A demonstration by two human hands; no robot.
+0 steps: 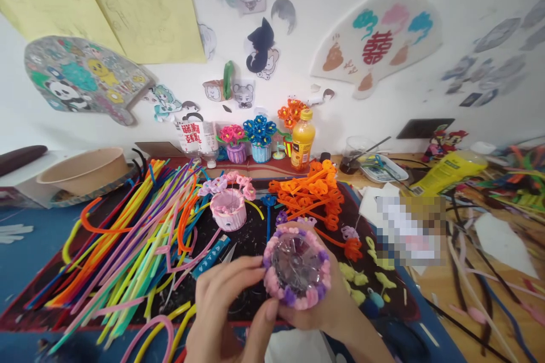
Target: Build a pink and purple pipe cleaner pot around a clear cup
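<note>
A small pot (298, 302) with a clear plastic base and a rim of pink and purple fuzzy pipe cleaner faces me, tilted. My right hand (338, 309) wraps around it from behind and the right, most of its fingers hidden. At its left edge, the thumb and forefinger of my left hand (225, 300) pinch the fuzzy rim. Just beyond stands a pink pot (229, 218) with pale pipe-cleaner flowers at its rim. Scissors or a blade (230, 253) and a blue packet (212, 256) lie left of my hands.
Loose colourful pipe cleaners (140, 249) spread across the left of the dark mat (251, 244). Orange pipe-cleaner flowers (317, 195) pile up behind the pot. An orange drink bottle (302, 142) and finished flower pots (261, 147) stand along the wall. A yellow bottle (451, 172) lies at right.
</note>
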